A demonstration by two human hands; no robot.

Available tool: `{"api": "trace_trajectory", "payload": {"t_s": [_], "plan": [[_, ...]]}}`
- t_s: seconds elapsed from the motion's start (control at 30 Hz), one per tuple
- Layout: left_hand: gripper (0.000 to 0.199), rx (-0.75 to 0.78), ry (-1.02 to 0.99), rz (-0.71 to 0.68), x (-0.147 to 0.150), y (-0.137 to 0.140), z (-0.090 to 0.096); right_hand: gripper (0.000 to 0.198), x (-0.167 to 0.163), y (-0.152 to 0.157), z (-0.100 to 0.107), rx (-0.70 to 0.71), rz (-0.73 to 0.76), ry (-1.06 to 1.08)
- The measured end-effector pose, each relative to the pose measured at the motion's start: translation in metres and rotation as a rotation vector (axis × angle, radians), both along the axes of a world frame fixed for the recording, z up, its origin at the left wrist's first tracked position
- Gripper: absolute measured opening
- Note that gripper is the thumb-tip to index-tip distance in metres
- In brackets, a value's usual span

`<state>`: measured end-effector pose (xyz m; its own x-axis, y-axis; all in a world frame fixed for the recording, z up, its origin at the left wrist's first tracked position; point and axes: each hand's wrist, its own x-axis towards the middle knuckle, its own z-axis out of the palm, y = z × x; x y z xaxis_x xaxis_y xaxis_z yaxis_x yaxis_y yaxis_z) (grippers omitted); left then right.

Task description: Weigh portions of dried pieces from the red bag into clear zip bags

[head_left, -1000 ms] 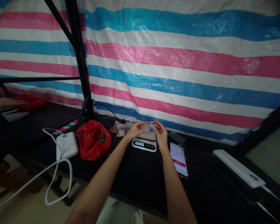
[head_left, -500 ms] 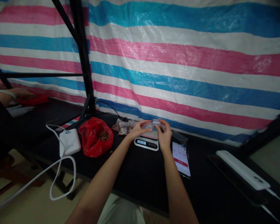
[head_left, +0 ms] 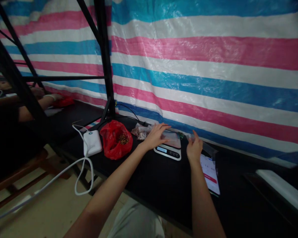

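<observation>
My left hand is open, its fingers stretched out over the left side of a small white digital scale. The scale has a lit display; its pale plate shows no clear load. To the right of the scale, my right hand pinches a clear plastic bag, partly hidden by the fingers. Several small clear bags of brown pieces lie behind my left wrist. Farther left, an open red plastic bag holds small brown pieces.
A phone with a lit screen lies right of my right forearm. A white power bank with a looping white cable sits left. A blurred white device is far right. Black frame posts and another person's arm are at left.
My hands, together over the scale before, are now apart. My right hand has moved right with the clear plastic bag; my left has opened. The view has turned left.
</observation>
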<state>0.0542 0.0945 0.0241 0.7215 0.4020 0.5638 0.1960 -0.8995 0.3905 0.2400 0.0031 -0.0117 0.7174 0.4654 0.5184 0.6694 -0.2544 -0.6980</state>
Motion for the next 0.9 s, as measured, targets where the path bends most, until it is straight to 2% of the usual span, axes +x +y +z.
{"api": "trace_trajectory", "payload": {"t_s": [0.03,0.07,0.17,0.27,0.33,0.43,0.6,0.7,0.8,0.87,0.9], "plan": [[0.039,0.037,0.032,0.009,-0.022,-0.008,0.007,0.040,0.000,0.000,0.000,-0.080,-0.010,0.009],[0.028,0.056,0.075,0.021,-0.044,-0.016,0.013,0.038,-0.001,-0.001,0.000,-0.156,-0.029,0.021],[0.026,0.088,0.213,0.146,-0.108,-0.036,0.019,0.035,-0.002,-0.005,0.002,-0.317,-0.160,0.016],[0.025,0.155,0.355,0.223,-0.150,-0.043,0.006,0.032,-0.004,-0.010,0.003,-0.389,-0.267,-0.090],[0.023,0.178,0.434,0.224,-0.162,-0.040,-0.007,0.031,-0.006,-0.011,0.003,-0.419,-0.275,-0.161],[0.022,0.171,0.482,0.227,-0.165,-0.033,-0.023,0.035,-0.009,-0.011,0.000,-0.493,-0.248,-0.249],[0.013,0.149,0.439,0.271,-0.161,-0.029,-0.033,0.042,-0.008,-0.013,-0.005,-0.619,-0.200,-0.287],[0.012,0.149,0.409,0.303,-0.163,-0.030,-0.034,0.041,-0.008,-0.016,-0.005,-0.509,-0.200,-0.280],[0.015,0.113,0.338,0.289,-0.160,-0.028,-0.033,0.034,-0.014,-0.014,0.005,-0.229,-0.179,-0.267],[0.016,0.037,0.226,0.251,-0.150,-0.025,-0.030,0.025,-0.023,-0.010,0.015,-0.063,-0.065,-0.246],[0.017,-0.008,0.150,0.240,-0.141,-0.023,-0.026,0.021,-0.030,-0.007,0.019,0.002,0.041,-0.225]]}}
